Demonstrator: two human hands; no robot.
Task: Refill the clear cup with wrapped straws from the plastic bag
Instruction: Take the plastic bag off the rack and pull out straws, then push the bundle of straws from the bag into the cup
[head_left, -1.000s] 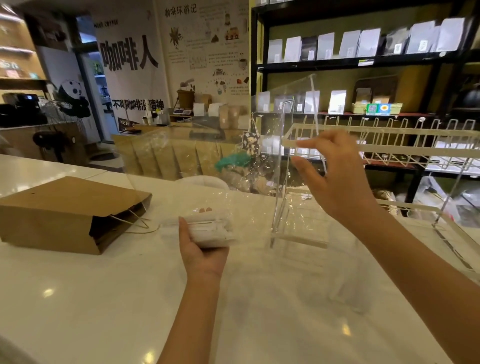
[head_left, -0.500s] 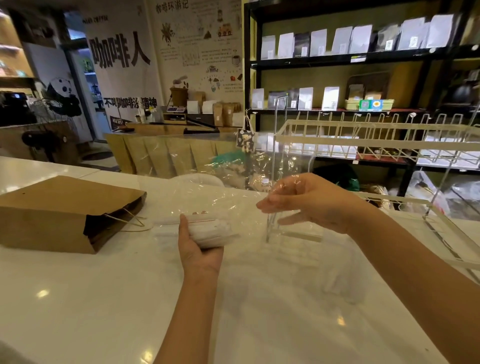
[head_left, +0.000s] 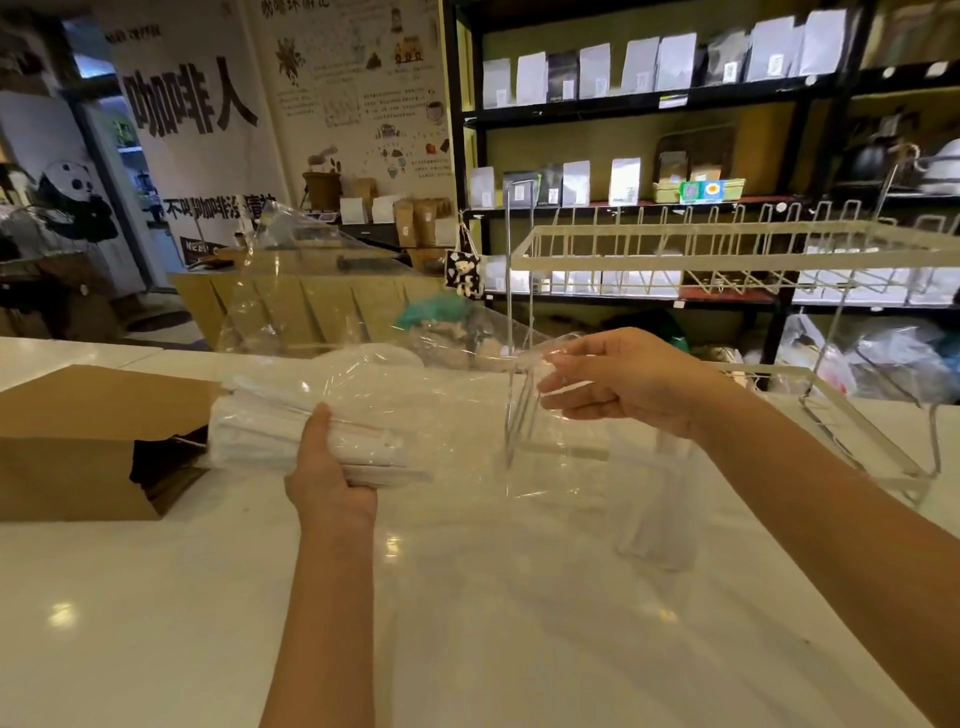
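My left hand (head_left: 328, 470) grips a bundle of white wrapped straws (head_left: 260, 436) through a clear plastic bag (head_left: 431, 400), holding it just above the white counter. The bag stretches out to the right, where my right hand (head_left: 623, 384) pinches its open edge between thumb and fingers. A clear cup (head_left: 652, 525) stands on the counter below my right wrist; it is faint, and I cannot tell what it contains.
A brown paper bag (head_left: 78, 441) lies on its side at the left, mouth toward the straws. A white wire rack (head_left: 727, 249) on a clear frame stands at the back right. A clear upright stand (head_left: 519, 312) rises behind the plastic bag.
My right hand has come down from high above the counter with the bag's edge. The straw bundle in my left hand now lies longer and further left, the bag pulled out sideways.
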